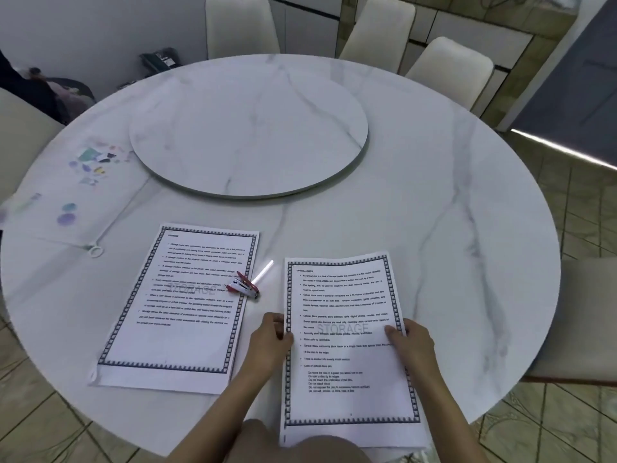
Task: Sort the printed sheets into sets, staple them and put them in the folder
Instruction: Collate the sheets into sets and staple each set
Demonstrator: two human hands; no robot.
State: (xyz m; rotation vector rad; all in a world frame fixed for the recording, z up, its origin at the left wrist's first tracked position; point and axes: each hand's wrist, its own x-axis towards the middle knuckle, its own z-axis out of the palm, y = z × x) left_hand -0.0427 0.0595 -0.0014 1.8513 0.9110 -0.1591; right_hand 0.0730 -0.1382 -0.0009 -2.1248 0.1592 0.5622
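A stack of printed sheets [347, 359] with a dark patterned border lies at the table's near edge. My left hand [272, 335] pinches its left edge and my right hand [409, 342] grips its right edge, thumb on top. A second set of printed sheets [180, 305] lies flat to the left. A small red and white stapler [243, 285] rests on that set's right edge, with a white pen-like stick [262, 272] beside it. A clear plastic folder [63, 202] with colourful stickers and a string tie lies at the far left.
The round white marble table [450, 212] carries a raised turntable [248, 132] in the middle. Cream chairs [447, 66] ring the far side and one stands at the right. Tiled floor shows beyond the table edge.
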